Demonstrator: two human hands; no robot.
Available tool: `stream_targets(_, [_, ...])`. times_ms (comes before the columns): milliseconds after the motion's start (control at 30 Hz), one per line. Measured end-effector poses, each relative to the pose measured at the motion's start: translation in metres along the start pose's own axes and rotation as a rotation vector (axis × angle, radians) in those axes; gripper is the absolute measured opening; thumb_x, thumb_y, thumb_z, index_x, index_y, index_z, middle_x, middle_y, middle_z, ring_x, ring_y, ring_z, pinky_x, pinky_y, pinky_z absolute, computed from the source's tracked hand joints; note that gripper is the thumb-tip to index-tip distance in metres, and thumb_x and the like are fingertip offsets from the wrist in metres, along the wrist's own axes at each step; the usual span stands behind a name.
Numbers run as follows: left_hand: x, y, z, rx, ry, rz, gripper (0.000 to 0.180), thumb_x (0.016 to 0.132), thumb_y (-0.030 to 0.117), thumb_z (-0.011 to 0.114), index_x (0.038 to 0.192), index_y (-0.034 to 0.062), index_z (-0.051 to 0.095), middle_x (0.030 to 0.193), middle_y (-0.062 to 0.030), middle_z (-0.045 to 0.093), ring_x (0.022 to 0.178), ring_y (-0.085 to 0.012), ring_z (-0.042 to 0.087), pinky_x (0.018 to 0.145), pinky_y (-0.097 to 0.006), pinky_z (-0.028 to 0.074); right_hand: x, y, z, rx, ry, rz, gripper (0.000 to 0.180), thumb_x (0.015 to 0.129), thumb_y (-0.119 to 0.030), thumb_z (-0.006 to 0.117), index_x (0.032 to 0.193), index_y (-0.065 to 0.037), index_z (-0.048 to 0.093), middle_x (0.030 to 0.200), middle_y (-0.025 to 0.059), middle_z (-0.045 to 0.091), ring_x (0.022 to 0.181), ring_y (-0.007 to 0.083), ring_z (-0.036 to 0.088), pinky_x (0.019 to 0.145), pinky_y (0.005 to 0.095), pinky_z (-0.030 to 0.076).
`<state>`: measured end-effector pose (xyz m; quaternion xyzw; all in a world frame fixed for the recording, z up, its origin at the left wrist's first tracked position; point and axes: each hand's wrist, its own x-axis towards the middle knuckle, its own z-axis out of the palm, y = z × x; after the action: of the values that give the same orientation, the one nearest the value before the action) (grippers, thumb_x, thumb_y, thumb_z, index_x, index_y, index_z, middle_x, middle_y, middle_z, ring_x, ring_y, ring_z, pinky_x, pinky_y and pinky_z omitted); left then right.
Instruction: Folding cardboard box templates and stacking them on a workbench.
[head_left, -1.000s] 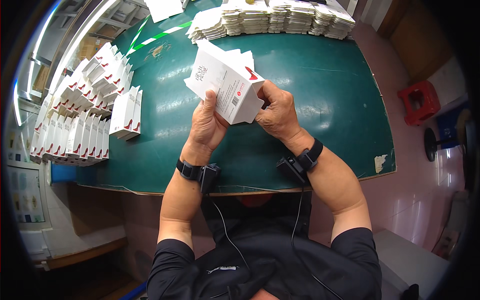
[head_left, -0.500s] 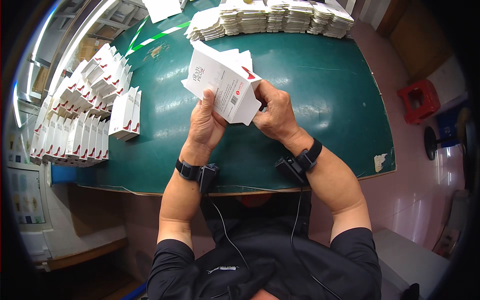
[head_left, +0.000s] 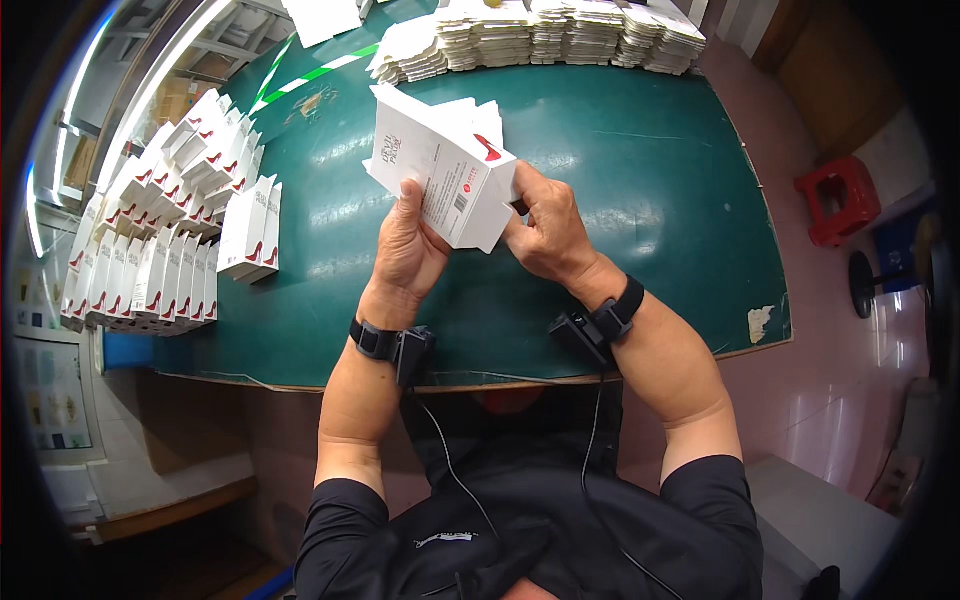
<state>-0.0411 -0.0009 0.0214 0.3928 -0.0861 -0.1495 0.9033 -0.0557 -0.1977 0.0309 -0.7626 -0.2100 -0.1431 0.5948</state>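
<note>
Running along the near side, the edge of the counter [head_left: 660, 250] bows outward; its right edge curves down beside the pink floor [head_left: 760, 410]. Green surface stretches between the carton [head_left: 436, 165] and that right edge. Flat stacks [head_left: 555, 42] line the far side, boxes [head_left: 150, 270] crowd the left, and a red stool [head_left: 860, 195] stands at right. Held tilted over the counter's middle, the carton is pinched by the left hand [head_left: 408, 245], thumb on its printed face. The right hand [head_left: 550, 225] curls against its right end, fingertips partly hidden; whether it grips, I cannot tell.
</note>
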Motion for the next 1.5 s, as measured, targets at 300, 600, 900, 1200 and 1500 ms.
stream_targets(300, [0.0, 0.006, 0.001, 0.001, 0.012, 0.02, 0.069, 0.099, 0.046, 0.061, 0.149, 0.0032, 0.038, 0.142, -0.0146, 0.058, 0.129, -0.0274, 0.06, 0.106, -0.045, 0.053, -0.001, 0.002, 0.004, 0.067, 0.073, 0.019, 0.026, 0.089, -0.005, 0.067, 0.114, 0.0, 0.065, 0.085, 0.0074, 0.074, 0.071, 0.012, 0.069, 0.065, 0.0275, 0.055])
stream_targets(600, [-0.001, 0.005, 0.001, 0.051, 0.036, 0.026, 0.068, 0.099, 0.045, 0.062, 0.147, 0.0018, 0.04, 0.139, -0.0133, 0.06, 0.126, -0.0263, 0.061, 0.105, -0.044, 0.053, -0.001, 0.005, 0.008, 0.082, 0.229, -0.064, 0.027, 0.096, -0.018, 0.072, 0.116, -0.002, 0.066, 0.089, 0.005, 0.073, 0.074, 0.0082, 0.066, 0.067, 0.0247, 0.055])
stream_targets(900, [0.001, 0.006, -0.001, 0.043, 0.067, 0.073, 0.066, 0.099, 0.044, 0.064, 0.144, 0.0015, 0.043, 0.137, -0.0135, 0.061, 0.125, -0.026, 0.063, 0.105, -0.043, 0.054, -0.002, -0.003, 0.008, 0.331, 0.1, 0.04, 0.041, 0.103, -0.036, 0.06, 0.124, -0.001, 0.065, 0.09, 0.0059, 0.073, 0.073, 0.0092, 0.068, 0.065, 0.0244, 0.057])
stream_targets(1200, [0.002, 0.007, -0.007, 0.098, 0.067, 0.123, 0.071, 0.095, 0.05, 0.067, 0.145, 0.0057, 0.045, 0.136, -0.0097, 0.063, 0.125, -0.0229, 0.062, 0.107, -0.042, 0.052, -0.005, 0.003, 0.012, 0.269, -0.024, 0.056, 0.029, 0.102, -0.022, 0.064, 0.122, 0.0, 0.065, 0.09, 0.0061, 0.073, 0.078, 0.0102, 0.07, 0.067, 0.0248, 0.058])
stream_targets(1500, [0.001, 0.008, -0.008, 0.1, 0.069, 0.176, 0.068, 0.091, 0.049, 0.072, 0.138, 0.005, 0.05, 0.129, -0.0071, 0.066, 0.12, -0.0213, 0.064, 0.106, -0.039, 0.052, -0.005, 0.001, 0.019, 0.264, -0.071, 0.017, 0.02, 0.092, -0.013, 0.072, 0.107, 0.0, 0.071, 0.076, 0.0085, 0.07, 0.063, 0.0097, 0.062, 0.06, 0.0268, 0.052])
